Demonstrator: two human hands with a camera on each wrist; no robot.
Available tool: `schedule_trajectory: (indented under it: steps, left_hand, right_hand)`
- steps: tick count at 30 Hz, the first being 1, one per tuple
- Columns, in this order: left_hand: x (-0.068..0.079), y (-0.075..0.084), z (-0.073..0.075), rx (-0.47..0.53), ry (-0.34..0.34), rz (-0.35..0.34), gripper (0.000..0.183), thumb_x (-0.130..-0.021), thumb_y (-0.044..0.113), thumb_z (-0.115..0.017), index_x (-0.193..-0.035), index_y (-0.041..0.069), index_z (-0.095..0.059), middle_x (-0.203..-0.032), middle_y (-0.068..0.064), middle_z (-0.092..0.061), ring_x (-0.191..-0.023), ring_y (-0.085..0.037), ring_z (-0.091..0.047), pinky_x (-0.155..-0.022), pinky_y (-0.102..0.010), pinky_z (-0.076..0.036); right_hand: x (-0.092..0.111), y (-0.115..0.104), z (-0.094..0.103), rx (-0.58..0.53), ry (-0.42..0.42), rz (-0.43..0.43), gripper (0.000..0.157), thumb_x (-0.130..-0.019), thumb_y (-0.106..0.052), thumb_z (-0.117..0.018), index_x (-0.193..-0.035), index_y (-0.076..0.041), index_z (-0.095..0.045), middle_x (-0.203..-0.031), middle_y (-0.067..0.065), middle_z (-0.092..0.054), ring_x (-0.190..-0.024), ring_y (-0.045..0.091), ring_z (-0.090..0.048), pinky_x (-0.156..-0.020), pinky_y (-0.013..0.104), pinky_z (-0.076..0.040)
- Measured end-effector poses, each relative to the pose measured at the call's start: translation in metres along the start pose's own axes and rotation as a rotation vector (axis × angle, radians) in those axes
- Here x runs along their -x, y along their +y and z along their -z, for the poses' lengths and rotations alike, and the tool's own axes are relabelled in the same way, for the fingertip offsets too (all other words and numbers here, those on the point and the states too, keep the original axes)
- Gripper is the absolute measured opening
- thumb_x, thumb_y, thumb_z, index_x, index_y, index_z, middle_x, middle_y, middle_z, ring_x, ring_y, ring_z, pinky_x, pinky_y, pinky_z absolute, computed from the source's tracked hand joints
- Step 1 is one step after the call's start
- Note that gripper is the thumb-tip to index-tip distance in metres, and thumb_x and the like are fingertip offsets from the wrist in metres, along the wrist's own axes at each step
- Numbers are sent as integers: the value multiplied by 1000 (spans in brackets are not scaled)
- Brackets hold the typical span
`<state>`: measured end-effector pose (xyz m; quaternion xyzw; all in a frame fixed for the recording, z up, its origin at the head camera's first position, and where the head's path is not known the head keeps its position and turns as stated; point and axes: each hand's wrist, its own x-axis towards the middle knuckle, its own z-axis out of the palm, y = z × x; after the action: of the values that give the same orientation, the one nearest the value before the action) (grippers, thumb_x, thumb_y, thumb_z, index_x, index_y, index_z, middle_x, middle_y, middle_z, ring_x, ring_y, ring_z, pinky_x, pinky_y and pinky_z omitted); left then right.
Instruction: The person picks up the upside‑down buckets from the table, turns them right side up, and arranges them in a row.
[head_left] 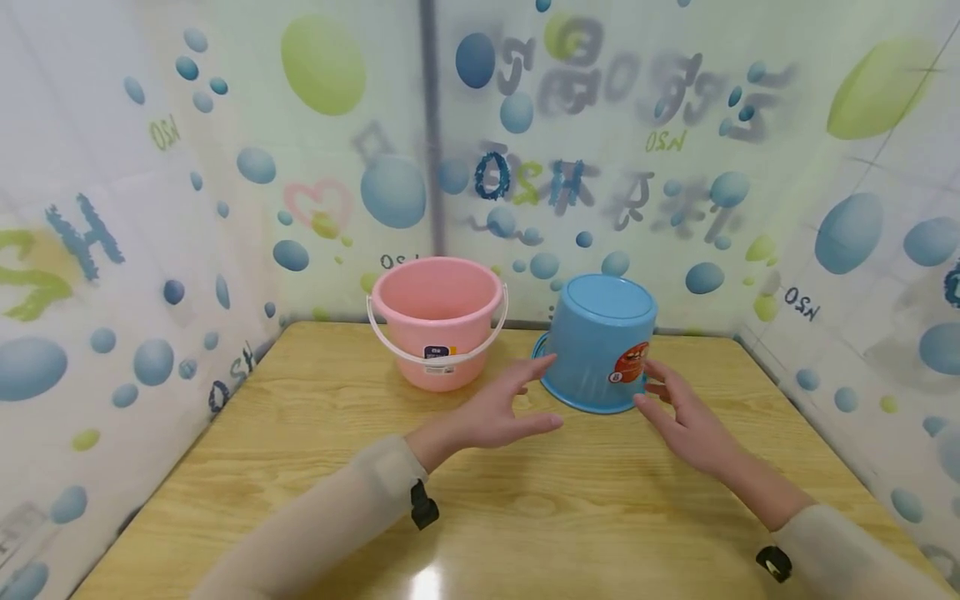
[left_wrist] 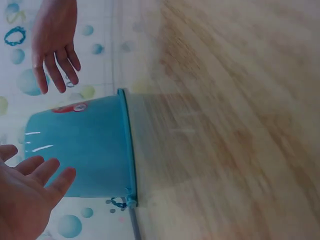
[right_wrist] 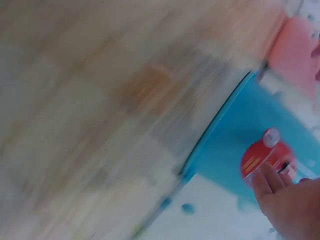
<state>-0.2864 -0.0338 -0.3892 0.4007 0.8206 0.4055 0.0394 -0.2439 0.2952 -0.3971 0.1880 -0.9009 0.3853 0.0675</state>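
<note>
Left hand: [head_left: 495,408] fingers and thumb spread wide, nothing in them, up at the left side of the blue bucket. Can't swear to it, but no contact that I can see.
Blue bucket: [head_left: 588,358] the one being worked on, imo. It's upside down on the table [head_left: 300,433], base up, rim down, right between the two hands.
Right hand: [head_left: 690,425] thumb apart from the fingers, fairly wide, holding nothing. It's next to the red label [head_left: 630,363], and the left wrist view shows a gap between its fingertips and the bucket.
Step in hand: reads to me as both hands lined up around the blue bucket, no grip yet.
Next move: I'd say a proper hold calls for both palms coming inward evenly, low enough to get at the rim.
Pink bucket: [head_left: 408,333] left of the blue one, right way up, mouth facing up, white handle [head_left: 442,362] hanging across its front.
In the way: mostly that pink bucket, since it leaves the left hand a tight lane. The blue handle [head_left: 537,346] pokes out on that same side, so fingers could snag it.
Backdrop: wall sheet [head_left: 660,100] with bubbles and lettering, right behind both buckets, so not much room at the back.
</note>
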Motion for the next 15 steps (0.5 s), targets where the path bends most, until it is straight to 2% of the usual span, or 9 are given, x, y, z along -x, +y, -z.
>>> schedule_trajectory:
  steps: [2,6,10,15]
  left_hand:
    - [-6,-6,-3,-15,0,40,91,-92,61,-65,-164,34,-16,-166,5,-28,-149,-21,-38,-114,-44,-43]
    - [-20,-16,-7,-53,1,124,99,-90,65,-66,-165,31,-11,-168,5,-24,-153,-21,-30,-118,-49,-37]
    - [-34,-26,-9,-52,12,168,101,-90,64,-66,-165,30,-8,-170,7,-17,-156,-23,-21,-121,-54,-30]
    - [-48,-39,-10,-58,9,211,106,-88,72,-62,-165,30,-4,-171,8,-13,-157,-21,-19,-123,-52,-28]
  right_hand:
    - [-4,9,7,9,-7,-44,74,-108,-39,-49,-163,-7,-11,-164,25,-23,-140,53,-39,-104,72,-40]
    - [-15,26,18,58,-59,-120,88,-105,-45,-54,-163,-3,-3,-162,34,-20,-140,59,-33,-103,74,-39]
    - [-29,40,25,79,-134,-156,95,-103,-46,-58,-161,3,-1,-160,38,-18,-140,62,-31,-106,74,-36]
    - [-43,52,27,95,-185,-201,101,-100,-49,-62,-161,3,-1,-161,39,-16,-139,64,-29,-107,73,-37]
